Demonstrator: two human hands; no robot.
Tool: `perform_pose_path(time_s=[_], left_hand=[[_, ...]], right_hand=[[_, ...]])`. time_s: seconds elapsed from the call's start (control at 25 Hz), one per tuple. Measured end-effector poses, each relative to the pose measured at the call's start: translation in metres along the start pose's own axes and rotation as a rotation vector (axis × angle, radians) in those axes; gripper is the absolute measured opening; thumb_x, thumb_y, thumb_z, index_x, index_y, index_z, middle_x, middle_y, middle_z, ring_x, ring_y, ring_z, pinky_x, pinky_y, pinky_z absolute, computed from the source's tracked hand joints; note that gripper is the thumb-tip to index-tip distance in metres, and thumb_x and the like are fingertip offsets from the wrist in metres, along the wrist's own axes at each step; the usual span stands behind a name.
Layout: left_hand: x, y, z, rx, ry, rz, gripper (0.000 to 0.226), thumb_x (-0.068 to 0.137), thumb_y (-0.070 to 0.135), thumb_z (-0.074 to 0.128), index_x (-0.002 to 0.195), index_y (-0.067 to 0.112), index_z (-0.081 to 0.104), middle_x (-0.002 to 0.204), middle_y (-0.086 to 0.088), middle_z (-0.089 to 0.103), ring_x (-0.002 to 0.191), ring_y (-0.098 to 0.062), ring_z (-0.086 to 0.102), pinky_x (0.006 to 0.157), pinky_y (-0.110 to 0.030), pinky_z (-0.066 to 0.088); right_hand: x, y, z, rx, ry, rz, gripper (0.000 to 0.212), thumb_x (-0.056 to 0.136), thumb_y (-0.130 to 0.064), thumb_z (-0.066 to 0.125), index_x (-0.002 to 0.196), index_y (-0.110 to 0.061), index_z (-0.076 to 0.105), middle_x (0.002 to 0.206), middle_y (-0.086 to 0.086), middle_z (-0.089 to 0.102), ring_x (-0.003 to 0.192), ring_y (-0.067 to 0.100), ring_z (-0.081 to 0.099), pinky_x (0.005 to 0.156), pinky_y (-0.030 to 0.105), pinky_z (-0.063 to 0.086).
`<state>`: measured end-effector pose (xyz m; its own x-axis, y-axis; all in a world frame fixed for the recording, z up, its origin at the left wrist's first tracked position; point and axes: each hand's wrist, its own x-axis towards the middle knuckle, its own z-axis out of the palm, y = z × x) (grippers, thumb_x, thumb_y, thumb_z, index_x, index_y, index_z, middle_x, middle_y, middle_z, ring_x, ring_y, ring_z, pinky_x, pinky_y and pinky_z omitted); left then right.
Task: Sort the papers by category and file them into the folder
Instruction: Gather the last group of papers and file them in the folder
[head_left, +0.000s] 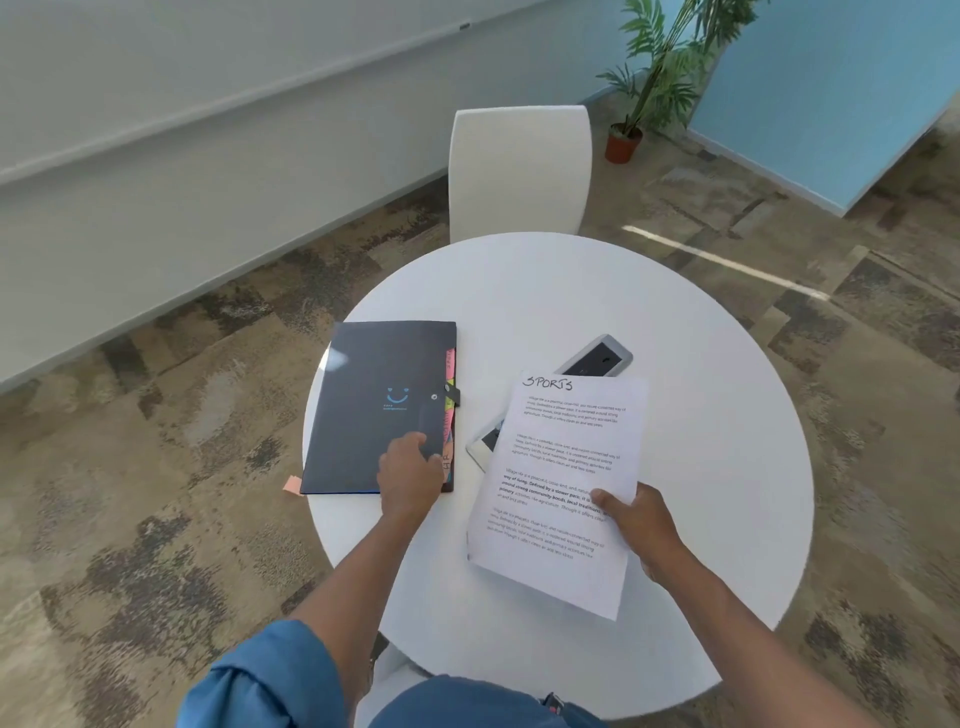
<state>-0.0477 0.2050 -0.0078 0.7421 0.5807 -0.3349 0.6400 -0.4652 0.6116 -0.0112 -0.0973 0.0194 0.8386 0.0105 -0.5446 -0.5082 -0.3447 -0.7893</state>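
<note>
A dark folder (374, 400) with a blue smile logo lies closed on the left of the round white table (701, 389); coloured tabs stick out along its right edge. My left hand (408, 475) rests on the folder's near right corner, fingers bent over the cover. My right hand (641, 525) grips a printed sheet headed "SPORTS" (558, 488) by its right edge, thumb on top, holding it above the table. Whether more sheets lie under it I cannot tell.
A grey device with a dark face (597, 358) lies behind the sheet, and a white flat object (483, 441) peeks out at the sheet's left edge. A white chair (519, 166) stands across the table. A potted plant (628, 140) is at the back right. A pink note (292, 486) sticks out near the folder's corner.
</note>
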Motion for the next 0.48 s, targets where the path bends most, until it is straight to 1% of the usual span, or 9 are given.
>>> perform_pose_path(time_s=[0.12, 0.2, 0.28, 0.36, 0.48], left_hand=[[0.015, -0.010, 0.008, 0.206, -0.027, 0.001, 0.042, 0.085, 0.031, 0.066, 0.122, 0.016, 0.056, 0.133, -0.006, 0.054, 0.124, -0.032, 0.047, 0.100, -0.049, 0.045], [0.017, -0.013, 0.016, 0.312, -0.051, -0.013, 0.058, 0.082, 0.045, 0.067, 0.129, 0.016, 0.048, 0.146, -0.008, 0.042, 0.133, -0.035, 0.037, 0.104, -0.052, 0.041], [0.018, -0.011, 0.021, 0.368, -0.042, -0.028, 0.068, 0.080, 0.051, 0.065, 0.133, 0.016, 0.041, 0.149, -0.008, 0.036, 0.134, -0.036, 0.034, 0.103, -0.053, 0.041], [0.020, -0.007, 0.022, 0.396, -0.019, -0.038, 0.069, 0.080, 0.052, 0.064, 0.133, 0.015, 0.040, 0.143, -0.008, 0.040, 0.128, -0.035, 0.038, 0.097, -0.051, 0.045], [0.022, 0.001, 0.021, 0.407, -0.016, -0.035, 0.058, 0.088, 0.050, 0.058, 0.129, 0.013, 0.041, 0.130, -0.009, 0.048, 0.115, -0.034, 0.045, 0.087, -0.048, 0.051]], right_hand=[[0.008, -0.009, 0.005, 0.001, 0.001, 0.012, 0.008, 0.088, -0.021, 0.072, 0.095, -0.025, 0.071, 0.098, -0.004, 0.076, 0.090, 0.021, 0.073, 0.091, 0.047, 0.056], [0.014, -0.015, 0.008, 0.005, -0.003, 0.012, 0.009, 0.088, -0.021, 0.072, 0.097, -0.024, 0.071, 0.099, -0.004, 0.077, 0.090, 0.021, 0.074, 0.091, 0.046, 0.057], [0.019, -0.019, 0.009, -0.009, -0.007, 0.010, 0.010, 0.088, -0.021, 0.072, 0.098, -0.023, 0.072, 0.098, -0.004, 0.077, 0.090, 0.021, 0.074, 0.091, 0.047, 0.057], [0.024, -0.021, 0.011, -0.016, -0.005, 0.017, 0.011, 0.088, -0.022, 0.072, 0.099, -0.023, 0.072, 0.098, -0.005, 0.077, 0.090, 0.021, 0.074, 0.090, 0.047, 0.057], [0.029, -0.021, 0.013, -0.010, 0.000, 0.031, 0.013, 0.088, -0.021, 0.072, 0.101, -0.022, 0.071, 0.099, -0.004, 0.077, 0.090, 0.021, 0.074, 0.090, 0.047, 0.057]])
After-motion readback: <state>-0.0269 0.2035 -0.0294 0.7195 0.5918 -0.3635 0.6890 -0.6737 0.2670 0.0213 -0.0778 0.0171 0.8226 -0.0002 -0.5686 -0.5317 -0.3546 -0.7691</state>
